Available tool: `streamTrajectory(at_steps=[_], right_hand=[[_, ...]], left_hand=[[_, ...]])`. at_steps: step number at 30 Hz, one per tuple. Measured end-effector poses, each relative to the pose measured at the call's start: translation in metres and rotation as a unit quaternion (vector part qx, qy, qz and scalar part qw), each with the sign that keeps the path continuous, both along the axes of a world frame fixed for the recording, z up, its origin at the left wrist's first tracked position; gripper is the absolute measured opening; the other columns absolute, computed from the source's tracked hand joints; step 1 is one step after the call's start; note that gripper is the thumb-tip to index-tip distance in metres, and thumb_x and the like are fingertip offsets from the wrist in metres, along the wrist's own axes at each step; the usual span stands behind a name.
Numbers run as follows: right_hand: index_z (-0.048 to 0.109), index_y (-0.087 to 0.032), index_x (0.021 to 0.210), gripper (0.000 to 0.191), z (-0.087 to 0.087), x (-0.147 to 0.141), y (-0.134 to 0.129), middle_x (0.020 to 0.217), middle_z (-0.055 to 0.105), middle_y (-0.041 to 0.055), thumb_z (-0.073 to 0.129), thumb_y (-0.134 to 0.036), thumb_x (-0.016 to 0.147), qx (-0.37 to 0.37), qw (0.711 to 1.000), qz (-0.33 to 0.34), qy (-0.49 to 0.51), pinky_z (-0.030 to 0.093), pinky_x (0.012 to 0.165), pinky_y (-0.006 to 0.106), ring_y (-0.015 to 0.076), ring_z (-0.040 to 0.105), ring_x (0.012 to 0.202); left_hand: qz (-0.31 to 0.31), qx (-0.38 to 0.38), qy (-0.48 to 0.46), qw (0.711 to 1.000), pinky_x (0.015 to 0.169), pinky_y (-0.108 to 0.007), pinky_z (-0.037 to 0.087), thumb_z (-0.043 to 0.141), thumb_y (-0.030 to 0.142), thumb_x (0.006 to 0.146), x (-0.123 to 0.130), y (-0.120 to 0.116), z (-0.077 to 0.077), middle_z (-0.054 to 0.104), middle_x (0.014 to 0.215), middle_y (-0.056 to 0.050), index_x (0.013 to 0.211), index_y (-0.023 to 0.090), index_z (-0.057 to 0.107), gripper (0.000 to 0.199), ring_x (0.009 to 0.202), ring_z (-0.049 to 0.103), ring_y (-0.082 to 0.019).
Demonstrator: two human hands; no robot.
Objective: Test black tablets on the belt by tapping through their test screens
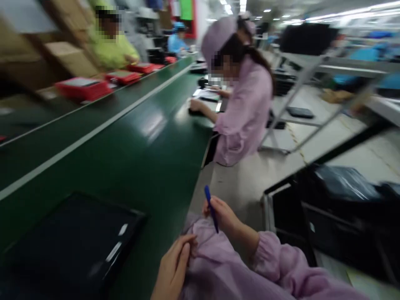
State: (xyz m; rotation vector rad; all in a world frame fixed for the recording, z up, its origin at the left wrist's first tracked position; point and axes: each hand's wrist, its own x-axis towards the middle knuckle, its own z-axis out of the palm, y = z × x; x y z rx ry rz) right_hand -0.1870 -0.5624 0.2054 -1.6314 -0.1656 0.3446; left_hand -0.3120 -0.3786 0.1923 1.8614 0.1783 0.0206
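Observation:
My right hand (222, 214) is closed around a blue pen (211, 208) and holds it above my lap, its lower end pointing down. Nearer to me, my left hand (175, 264) rests against the pink smock (215, 258) I wear; its fingers are stretched out and I see nothing held in them. To the left of this hand, a flat black panel (71, 241) with small white labels (113, 251) along its right side lies on the green bench (156, 166). Neither hand touches the panel.
A co-worker in a pink smock (246, 104) works farther along the bench. Red trays (83, 89) line its far side, where a person in yellow (109, 46) sits. At my right stands a metal rack (268, 208) with black panels, some wrapped in plastic (346, 181).

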Motion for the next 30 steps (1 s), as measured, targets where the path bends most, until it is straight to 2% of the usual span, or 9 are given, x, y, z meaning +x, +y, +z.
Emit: streamTrajectory(at_steps=[4,8,11,13,15,19,24,27,30], right_hand=[[0.061,-0.021,0.077,0.069,0.013,-0.007,0.081,0.056,0.05,-0.0056,0.055,-0.088,0.09,0.011,0.932,0.346,0.107,0.037,0.043,0.024,0.009,0.043,0.044],[0.058,-0.023,0.062,0.047,0.019,-0.008,0.102,0.052,0.049,-0.0044,0.071,-0.058,0.09,-0.095,0.856,0.498,0.099,0.026,0.041,0.023,0.0091,0.039,0.045],[0.069,-0.03,0.07,0.024,0.024,0.012,0.097,0.058,0.056,-0.0019,0.074,-0.048,0.086,-0.179,0.839,0.509,0.065,0.032,0.044,0.028,0.0158,0.05,0.052],[0.079,-0.039,0.097,0.015,0.036,0.031,0.096,0.075,0.07,0.0013,0.077,-0.049,0.086,-0.222,0.828,0.511,0.061,0.045,0.052,0.03,0.0209,0.063,0.066],[0.076,-0.038,0.12,0.041,0.049,0.045,0.103,0.096,0.075,0.0048,0.08,-0.058,0.085,-0.193,0.844,0.494,0.08,0.054,0.064,0.032,0.0223,0.07,0.079],[0.068,-0.024,0.088,0.052,0.058,0.04,0.139,0.075,0.062,0.0012,0.065,-0.075,0.094,-0.075,0.877,0.475,0.028,0.048,0.06,0.025,0.0143,0.055,0.066],[0.054,-0.023,0.071,0.055,0.045,0.012,0.174,0.06,0.048,-0.003,0.045,-0.059,0.111,-0.041,0.883,0.462,-0.074,0.041,0.051,0.024,0.0107,0.042,0.052],[0.059,-0.024,0.064,0.051,0.055,0.028,0.185,0.054,0.048,-0.0042,0.059,-0.052,0.106,0.035,0.923,0.375,-0.078,0.039,0.042,0.024,0.0108,0.044,0.047],[0.059,-0.029,0.06,0.047,0.077,0.077,0.19,0.05,0.041,-0.0071,0.066,-0.054,0.1,0.087,0.966,0.232,-0.079,0.034,0.032,0.024,0.0107,0.04,0.041]], left_hand=[[0.168,0.005,-0.041,0.985,0.085,-0.035,0.064,0.055,0.068,0.102,-0.017,0.038,0.005,0.08,0.112,-0.01,0.128,0.023,0.073,0.055,0.084,0.075,-0.022],[0.065,0.061,-0.015,0.996,0.092,-0.032,0.062,0.072,0.053,0.097,-0.029,0.065,0.008,0.081,0.118,-0.007,0.131,0.029,0.073,0.042,0.099,0.078,-0.024],[-0.022,0.076,0.095,0.992,0.085,-0.029,0.06,0.07,0.036,0.098,-0.026,0.074,0.011,0.082,0.103,-0.005,0.105,0.028,0.078,0.014,0.094,0.079,-0.025],[0.012,0.05,0.109,0.993,0.078,-0.028,0.057,0.064,0.038,0.101,-0.022,0.076,0.012,0.081,0.094,-0.004,0.096,0.026,0.075,0.017,0.085,0.077,-0.023],[0.093,-0.014,0.086,0.992,0.074,-0.028,0.054,0.054,0.047,0.105,-0.017,0.075,0.015,0.079,0.089,-0.003,0.096,0.026,0.071,0.029,0.081,0.074,-0.021],[0.176,-0.183,0.044,0.966,0.066,-0.028,0.046,0.035,0.076,0.104,-0.006,0.072,0.026,0.063,0.074,0.0,0.086,0.024,0.061,0.061,0.066,0.057,-0.017],[0.106,-0.249,0.052,0.961,0.057,-0.031,0.031,0.029,0.077,0.104,0.003,0.075,0.046,0.043,0.065,0.005,0.085,0.024,0.056,0.063,0.056,0.038,-0.014],[0.105,-0.302,0.066,0.945,0.058,-0.03,0.031,0.033,0.074,0.105,0.005,0.083,0.058,0.043,0.063,0.005,0.074,0.024,0.046,0.061,0.057,0.038,-0.013],[0.02,-0.455,0.124,0.882,0.055,-0.028,0.03,0.034,0.083,0.1,0.004,0.089,0.063,0.036,0.057,0.007,0.068,0.025,0.039,0.066,0.053,0.032,-0.011]])
